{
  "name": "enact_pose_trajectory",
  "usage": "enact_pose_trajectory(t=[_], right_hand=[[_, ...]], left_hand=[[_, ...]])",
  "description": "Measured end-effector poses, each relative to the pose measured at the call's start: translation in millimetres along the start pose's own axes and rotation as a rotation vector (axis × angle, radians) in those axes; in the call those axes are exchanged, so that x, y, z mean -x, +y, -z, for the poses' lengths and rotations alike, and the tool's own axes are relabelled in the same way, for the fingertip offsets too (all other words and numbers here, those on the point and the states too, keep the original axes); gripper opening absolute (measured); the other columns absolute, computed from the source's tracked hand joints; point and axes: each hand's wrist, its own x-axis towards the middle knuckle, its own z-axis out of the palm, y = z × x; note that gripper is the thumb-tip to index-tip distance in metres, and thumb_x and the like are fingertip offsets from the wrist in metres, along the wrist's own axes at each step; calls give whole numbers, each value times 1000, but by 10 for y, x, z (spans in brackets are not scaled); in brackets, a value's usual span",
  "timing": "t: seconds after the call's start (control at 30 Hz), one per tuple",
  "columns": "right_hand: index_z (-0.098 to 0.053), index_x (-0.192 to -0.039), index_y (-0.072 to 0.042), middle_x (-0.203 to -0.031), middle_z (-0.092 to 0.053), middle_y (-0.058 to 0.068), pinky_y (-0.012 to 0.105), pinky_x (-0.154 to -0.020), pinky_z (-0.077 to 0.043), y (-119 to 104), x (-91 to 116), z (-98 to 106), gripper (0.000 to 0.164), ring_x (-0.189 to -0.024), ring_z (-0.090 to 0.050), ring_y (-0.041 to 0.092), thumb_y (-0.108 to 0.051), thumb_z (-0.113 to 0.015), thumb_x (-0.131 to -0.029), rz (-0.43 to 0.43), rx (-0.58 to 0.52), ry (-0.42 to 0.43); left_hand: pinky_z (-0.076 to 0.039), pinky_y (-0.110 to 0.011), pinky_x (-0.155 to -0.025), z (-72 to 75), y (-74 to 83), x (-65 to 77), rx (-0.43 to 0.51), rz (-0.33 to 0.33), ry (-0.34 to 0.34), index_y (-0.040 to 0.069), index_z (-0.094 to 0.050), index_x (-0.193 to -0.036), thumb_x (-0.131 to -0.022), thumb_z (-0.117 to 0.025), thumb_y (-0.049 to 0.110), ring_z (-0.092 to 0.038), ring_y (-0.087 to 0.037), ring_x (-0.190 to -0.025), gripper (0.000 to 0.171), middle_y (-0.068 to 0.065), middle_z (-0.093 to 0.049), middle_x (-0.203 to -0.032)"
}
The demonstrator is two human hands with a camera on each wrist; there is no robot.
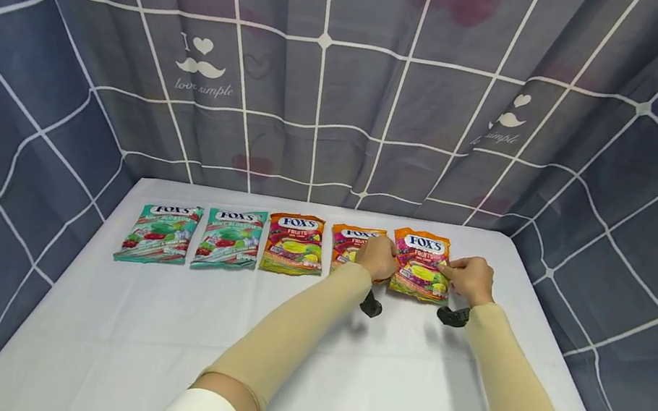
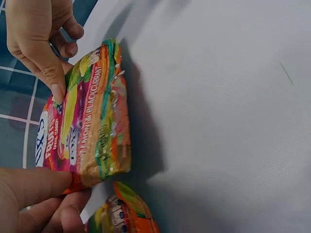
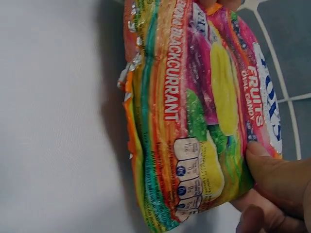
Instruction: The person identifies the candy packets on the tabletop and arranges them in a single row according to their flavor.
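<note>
Both hands hold the rightmost bag of Fox's Fruits candy (image 1: 421,262), an orange and pink bag, by its two side edges. My left hand (image 1: 378,258) pinches its left edge, thumb on the front, as the left wrist view shows. On the opposite edge my right hand (image 1: 471,279) grips it with the thumb (image 3: 272,170) over the printed front. The bag's bottom edge casts a shadow on the white cloth. A second Fruits bag (image 1: 345,241) lies just to the left, partly hidden behind my left hand.
Farther left in the same row lie another Fruits bag (image 1: 294,245) and two green Mint Blossom bags (image 1: 229,239). All are on a white-covered table (image 1: 147,335). A dark checked curtain (image 1: 349,91) encloses the back and sides.
</note>
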Motion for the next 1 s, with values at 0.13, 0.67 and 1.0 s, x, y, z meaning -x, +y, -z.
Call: enact_pose_trajectory(t=[0.13, 0.67, 1.0], right_hand=[[-76, -115, 13, -115, -72, 29, 42, -85, -47, 35, -34, -59, 41, -101, -58, 34, -26, -79, -103, -18, 12, 26], [-78, -116, 8, -119, -72, 28, 49, -91, -46, 14, -95, -216, 37, -109, -61, 38, -27, -77, -104, -86, -4, 109], [-78, -118, 9, -125, -70, 29, 55, -103, -43, 37, -143, -277, 36, -120, -57, 43, -24, -76, -106, -108, -33, 135]], left_hand=[[-59, -39, -86, -66, 8, -35, -23, 16, 15, 17, -84, -120, -96, -79, 17, -72, -21, -107, 24, 0, -79, -119], [-56, -36, -71, 100, 176, 341, -74, 28, 82, 9, -79, -102, -96, -84, 16, -65, -18, -75, 11, -3, -73, -89], [-49, -36, -63, -158, -6, 71, -99, -45, 103, 11, -79, -101, -91, -88, 17, -58, -17, -72, 14, 0, -65, -80]])
